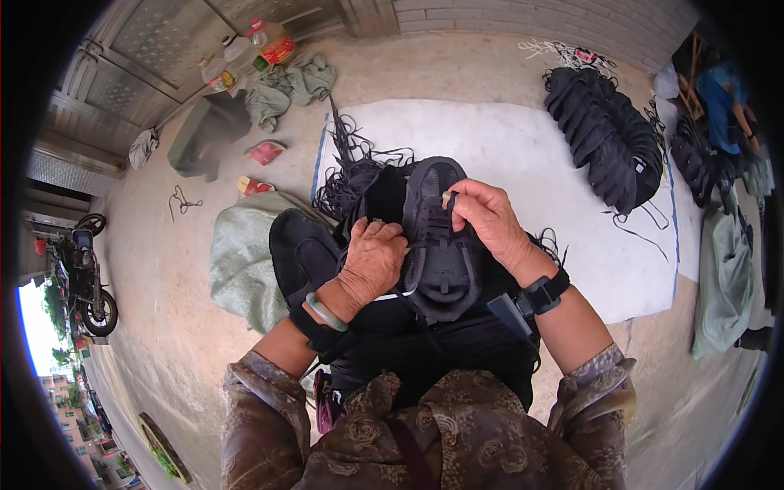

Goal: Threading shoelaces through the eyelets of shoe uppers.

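A black shoe upper (443,265) lies on my lap, its toe toward me and its lace rows facing up. My left hand (374,257) is closed at the left edge of this upper, its fingers curled and their tips partly hidden. Over the right side of the lacing, my right hand (487,219) pinches a black shoelace (452,201) between thumb and forefinger. Another black shoe piece (304,249) rests left of my left hand. A tangle of loose black laces (347,184) spreads just beyond the shoe pieces.
A white sheet (482,122) covers the floor ahead, with a long stack of black shoe uppers (600,135) at its right. A pale green woven sack (249,253) lies left of my lap. Bottles (269,41) stand far left by the wall; a motorcycle (82,273) is farther out.
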Demonstrator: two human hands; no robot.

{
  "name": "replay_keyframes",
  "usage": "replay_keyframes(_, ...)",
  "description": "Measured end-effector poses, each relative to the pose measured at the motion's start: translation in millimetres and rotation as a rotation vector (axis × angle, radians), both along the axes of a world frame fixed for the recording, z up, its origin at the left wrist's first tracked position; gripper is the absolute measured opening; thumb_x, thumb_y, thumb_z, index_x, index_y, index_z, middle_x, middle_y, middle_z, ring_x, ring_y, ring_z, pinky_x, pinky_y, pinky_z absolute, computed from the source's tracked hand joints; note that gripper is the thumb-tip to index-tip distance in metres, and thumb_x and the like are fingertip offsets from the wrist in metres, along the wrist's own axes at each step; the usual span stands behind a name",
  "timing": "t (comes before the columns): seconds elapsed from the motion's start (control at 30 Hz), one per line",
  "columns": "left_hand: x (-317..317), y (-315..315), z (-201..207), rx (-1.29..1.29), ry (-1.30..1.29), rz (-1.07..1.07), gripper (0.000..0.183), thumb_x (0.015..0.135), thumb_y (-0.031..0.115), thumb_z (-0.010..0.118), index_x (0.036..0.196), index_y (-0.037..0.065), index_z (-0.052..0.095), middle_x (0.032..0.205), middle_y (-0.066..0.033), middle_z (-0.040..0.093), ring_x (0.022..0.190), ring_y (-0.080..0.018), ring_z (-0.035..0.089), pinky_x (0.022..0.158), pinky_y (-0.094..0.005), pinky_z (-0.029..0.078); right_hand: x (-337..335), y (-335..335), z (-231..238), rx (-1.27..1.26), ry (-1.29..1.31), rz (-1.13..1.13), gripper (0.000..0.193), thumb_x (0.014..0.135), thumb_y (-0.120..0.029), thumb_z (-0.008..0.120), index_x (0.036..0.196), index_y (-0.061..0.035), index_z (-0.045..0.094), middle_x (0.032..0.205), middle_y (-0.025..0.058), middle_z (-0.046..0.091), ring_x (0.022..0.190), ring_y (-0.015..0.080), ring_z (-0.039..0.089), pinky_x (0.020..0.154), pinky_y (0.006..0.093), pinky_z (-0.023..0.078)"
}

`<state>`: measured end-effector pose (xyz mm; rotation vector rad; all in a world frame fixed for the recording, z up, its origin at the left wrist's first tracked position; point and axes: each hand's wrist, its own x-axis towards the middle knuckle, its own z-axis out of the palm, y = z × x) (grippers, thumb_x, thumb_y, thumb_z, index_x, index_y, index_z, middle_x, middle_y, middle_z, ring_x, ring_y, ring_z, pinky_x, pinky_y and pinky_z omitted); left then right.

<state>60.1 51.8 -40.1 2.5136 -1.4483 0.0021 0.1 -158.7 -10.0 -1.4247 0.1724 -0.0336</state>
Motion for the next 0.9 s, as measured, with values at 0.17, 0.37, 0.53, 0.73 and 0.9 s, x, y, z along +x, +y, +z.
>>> replay_keyframes(0.17,10,8,11,0.014,-0.141,0.013,0.009,0.073,0.014,0.059,0.078,0.009,0.064,0.102,-0.0057,0.058,0.099,-0.0244,0.051,0.094,-0.0511,0.031,-4,-17,-7,-0.317,0.067,-0.014,0.018,0.076,-0.021,0.062,0.076,-0.0022,0.061,0.064,-0.0003,0.054,0.057,0.0082,0.049,0.054,0.0240,0.041)
replay_keyframes(0.37,34,58,32,0.175,-0.300,0.151,0.016,0.070,0.013,0.061,0.086,0.010,0.063,0.105,-0.0056,0.058,0.104,-0.0247,0.051,0.096,-0.0495,0.031,-11,-19,4,-0.716,0.136,0.020,0.014,0.068,-0.014,0.062,0.078,-0.0052,0.059,0.061,0.0063,0.057,0.058,0.0185,0.055,0.058,0.0309,0.044)
replay_keyframes(0.53,40,89,36,0.151,-0.391,0.206,0.012,0.071,0.014,0.059,0.082,0.010,0.063,0.103,-0.0048,0.057,0.101,-0.0238,0.051,0.095,-0.0512,0.031,-11,-9,1,-0.708,0.084,0.107,0.010,0.074,-0.002,0.058,0.083,-0.0042,0.056,0.057,0.0004,0.051,0.055,0.0095,0.048,0.056,0.0252,0.041)
replay_keyframes(0.73,45,125,32,0.225,-0.358,0.363,0.012,0.074,0.014,0.059,0.085,0.010,0.062,0.105,-0.0034,0.057,0.100,-0.0238,0.051,0.096,-0.0525,0.031,-13,-1,-19,-0.676,-0.045,0.038,0.009,0.076,-0.003,0.054,0.084,-0.0064,0.056,0.073,0.0082,0.060,0.070,0.0269,0.059,0.064,0.0359,0.046)
replay_keyframes(0.9,41,150,29,0.261,-0.291,0.412,0.012,0.075,0.013,0.059,0.085,0.010,0.062,0.105,-0.0039,0.057,0.100,-0.0243,0.051,0.097,-0.0521,0.030,-33,-2,-24,-0.684,-0.182,-0.068,0.010,0.078,-0.002,0.054,0.088,-0.0044,0.055,0.082,0.0105,0.059,0.076,0.0281,0.058,0.066,0.0353,0.047)
